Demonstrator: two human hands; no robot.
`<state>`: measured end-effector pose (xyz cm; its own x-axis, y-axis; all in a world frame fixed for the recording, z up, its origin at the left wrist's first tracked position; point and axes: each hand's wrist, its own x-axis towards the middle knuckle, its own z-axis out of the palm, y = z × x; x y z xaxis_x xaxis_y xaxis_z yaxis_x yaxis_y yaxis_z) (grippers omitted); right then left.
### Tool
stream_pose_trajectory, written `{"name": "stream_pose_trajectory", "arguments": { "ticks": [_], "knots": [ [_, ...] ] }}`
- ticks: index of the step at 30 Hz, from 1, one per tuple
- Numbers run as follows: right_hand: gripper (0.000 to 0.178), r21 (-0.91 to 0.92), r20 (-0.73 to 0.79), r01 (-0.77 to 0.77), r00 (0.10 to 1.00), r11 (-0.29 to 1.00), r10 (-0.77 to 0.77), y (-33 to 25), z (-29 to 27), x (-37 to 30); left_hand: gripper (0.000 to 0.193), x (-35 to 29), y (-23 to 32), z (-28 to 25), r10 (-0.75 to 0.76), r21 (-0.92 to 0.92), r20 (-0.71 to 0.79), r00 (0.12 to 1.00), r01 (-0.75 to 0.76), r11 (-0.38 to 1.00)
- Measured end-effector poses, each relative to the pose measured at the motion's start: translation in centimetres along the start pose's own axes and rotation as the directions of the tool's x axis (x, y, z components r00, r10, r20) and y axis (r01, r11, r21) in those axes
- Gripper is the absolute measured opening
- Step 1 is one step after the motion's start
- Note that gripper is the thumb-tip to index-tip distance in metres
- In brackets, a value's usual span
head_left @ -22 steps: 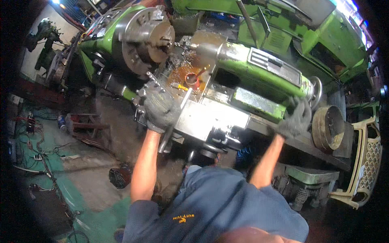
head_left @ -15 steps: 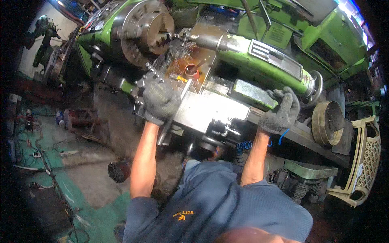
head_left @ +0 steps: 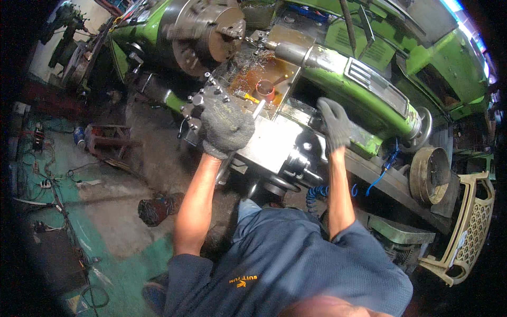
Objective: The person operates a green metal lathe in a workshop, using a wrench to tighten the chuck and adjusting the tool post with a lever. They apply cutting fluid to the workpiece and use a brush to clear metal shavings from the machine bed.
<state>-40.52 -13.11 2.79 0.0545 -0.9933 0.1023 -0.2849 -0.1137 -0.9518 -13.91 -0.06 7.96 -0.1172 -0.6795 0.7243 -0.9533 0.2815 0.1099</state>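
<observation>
My left hand [head_left: 227, 127], in a dark grey knitted glove, is closed over the lathe's tool post [head_left: 196, 100], whose clamping bolts stick out beyond the knuckles. A bare metal bar [head_left: 258, 109] passes beneath this hand; the curled fingers are hidden, so what they grip I cannot make out. My right hand [head_left: 335, 124], gloved alike, is open with its fingers stretched out, above the lathe bed beside the green tailstock [head_left: 338, 74]. Nothing shows in it. Between the hands lies the bright flat carriage top [head_left: 266, 145]. The chuck [head_left: 211, 39] at upper left looks blurred.
A red cup [head_left: 265, 91] and a yellow-handled brush [head_left: 246, 96] sit on the wet, chip-strewn tray behind the carriage. Crank handles [head_left: 303, 166] jut out near my body. A blue air gun [head_left: 391, 157] hangs at right, near a round metal drum [head_left: 429, 174] and a beige grille [head_left: 470, 227].
My right hand has moved left and its fingers have straightened, leaving the blue air gun in plain sight. My left hand now covers more of the metal bar. The view has shifted slightly.
</observation>
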Motion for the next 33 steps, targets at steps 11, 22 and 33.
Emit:
{"name": "stream_pose_trajectory", "arguments": {
  "ticks": [11,22,33],
  "knots": [
    [0.028,-0.048,0.468,-0.092,0.878,0.995,0.104,2.5,12.7,9.7,0.026,0.0,-0.1,0.3,0.058,0.164,-0.004,0.998,-0.057,0.985],
    [0.026,-0.192,0.557,0.396,0.797,0.898,-0.233,-3.6,11.8,5.6,0.018,1.1,-0.5,-0.6,0.101,-0.031,0.000,0.995,-0.101,0.994],
    [0.024,-0.273,0.474,0.401,0.847,0.874,-0.241,-6.5,11.2,3.3,0.017,-0.1,-1.2,1.1,0.030,-0.284,-0.111,0.993,-0.060,0.957]
  ]
}}
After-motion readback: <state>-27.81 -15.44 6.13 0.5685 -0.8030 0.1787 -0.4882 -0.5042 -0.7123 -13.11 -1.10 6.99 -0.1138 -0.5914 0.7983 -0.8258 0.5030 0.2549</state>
